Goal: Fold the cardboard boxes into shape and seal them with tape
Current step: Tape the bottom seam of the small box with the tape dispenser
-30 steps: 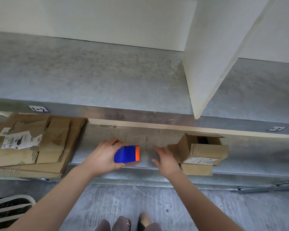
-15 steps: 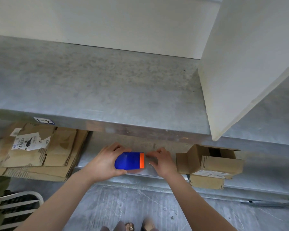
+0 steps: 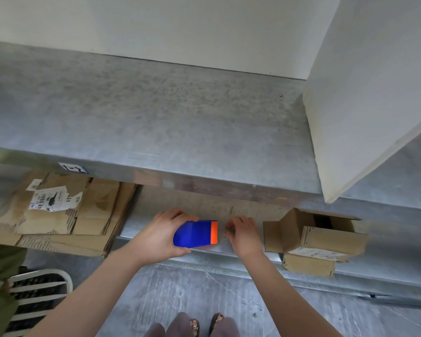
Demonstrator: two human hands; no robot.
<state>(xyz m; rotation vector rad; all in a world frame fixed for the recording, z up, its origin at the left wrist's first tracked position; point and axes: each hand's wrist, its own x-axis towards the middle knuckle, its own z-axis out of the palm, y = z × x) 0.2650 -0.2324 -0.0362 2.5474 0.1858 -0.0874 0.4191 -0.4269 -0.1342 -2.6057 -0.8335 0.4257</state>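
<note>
My left hand (image 3: 159, 235) grips a blue tape dispenser (image 3: 195, 234) with an orange end, held over the lower metal shelf (image 3: 204, 249). My right hand (image 3: 242, 233) is just right of the orange end, its fingers curled and pinching at something there; whatever it pinches is too small to make out. A small cardboard box (image 3: 311, 233) with open flaps lies on the shelf to the right. A stack of flattened cardboard boxes (image 3: 66, 215) lies to the left, with a torn label on top.
A wide metal tabletop (image 3: 156, 113) overhangs the shelf. A white panel (image 3: 370, 93) stands on its right side. A white slatted chair (image 3: 37, 293) stands on the floor at lower left. My feet (image 3: 204, 325) show at the bottom.
My right hand has moved left up to the dispenser's orange end and curled its fingers there. The view has shifted down and to the left.
</note>
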